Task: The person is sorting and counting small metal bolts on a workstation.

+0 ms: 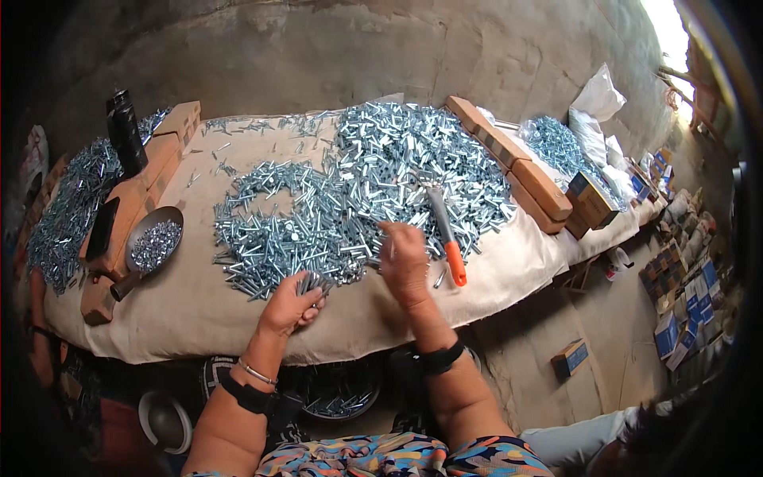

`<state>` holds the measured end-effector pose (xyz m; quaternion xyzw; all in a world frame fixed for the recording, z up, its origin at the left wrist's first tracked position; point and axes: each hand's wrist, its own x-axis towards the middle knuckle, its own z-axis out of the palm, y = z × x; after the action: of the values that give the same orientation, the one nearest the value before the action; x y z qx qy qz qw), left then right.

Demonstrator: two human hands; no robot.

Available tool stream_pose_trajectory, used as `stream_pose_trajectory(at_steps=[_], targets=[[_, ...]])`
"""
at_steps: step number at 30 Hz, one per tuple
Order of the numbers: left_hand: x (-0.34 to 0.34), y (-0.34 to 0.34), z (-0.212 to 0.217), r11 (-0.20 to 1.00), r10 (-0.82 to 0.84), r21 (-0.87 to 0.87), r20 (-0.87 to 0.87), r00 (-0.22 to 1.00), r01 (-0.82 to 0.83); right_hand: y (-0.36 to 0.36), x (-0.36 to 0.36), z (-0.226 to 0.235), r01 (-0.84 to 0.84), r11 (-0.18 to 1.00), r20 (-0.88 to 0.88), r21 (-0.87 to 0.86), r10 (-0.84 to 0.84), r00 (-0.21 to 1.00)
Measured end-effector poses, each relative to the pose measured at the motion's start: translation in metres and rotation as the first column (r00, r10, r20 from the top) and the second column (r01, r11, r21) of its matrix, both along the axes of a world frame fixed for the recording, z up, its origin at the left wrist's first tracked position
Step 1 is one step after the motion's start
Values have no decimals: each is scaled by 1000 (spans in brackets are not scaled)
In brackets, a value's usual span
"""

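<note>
My left hand [284,310] is closed around a bunch of metal bolts [317,283], whose ends stick out past the thumb, just over the near edge of the pile. To the right, my right hand [405,261] hovers above the heap with its fingers curled in. Anything between those fingertips is hidden. Loose bolts [274,258] lie spread beyond my left hand. A larger mound of shiny metal sleeves [413,151] rises behind my right hand. Beside that hand, a tool with an orange handle [455,264] rests with its metal end in the mound.
Bricks [520,171] wall the mound on the right; more bricks [131,195] stand left, bearing a phone [103,228] and a black-wrapped bottle [125,135]. A pan of nuts [156,244] leans there. Below the cloth-covered table [191,326] sits a bowl of bolts [340,403].
</note>
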<state>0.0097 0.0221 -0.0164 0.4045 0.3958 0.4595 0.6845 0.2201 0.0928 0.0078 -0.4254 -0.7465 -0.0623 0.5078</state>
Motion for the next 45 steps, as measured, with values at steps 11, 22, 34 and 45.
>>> stream_pose_trajectory(at_steps=[11, 22, 34, 45], targets=[[0, 3, 2, 999, -36, -4, -34, 999, 36, 34, 104, 22, 555, 538, 537, -635, -209, 817], [3, 1, 11, 1000, 5, -23, -44, 999, -6, 177, 168, 38, 472, 779, 295, -413, -376, 878], [4, -1, 12, 992, 31, -120, -54, 998, -37, 276, 154, 10, 359, 539, 176, -762, -361, 916], [8, 9, 8, 998, -46, -46, -77, 996, 43, 140, 157, 28, 339, 643, 337, -687, -131, 932]])
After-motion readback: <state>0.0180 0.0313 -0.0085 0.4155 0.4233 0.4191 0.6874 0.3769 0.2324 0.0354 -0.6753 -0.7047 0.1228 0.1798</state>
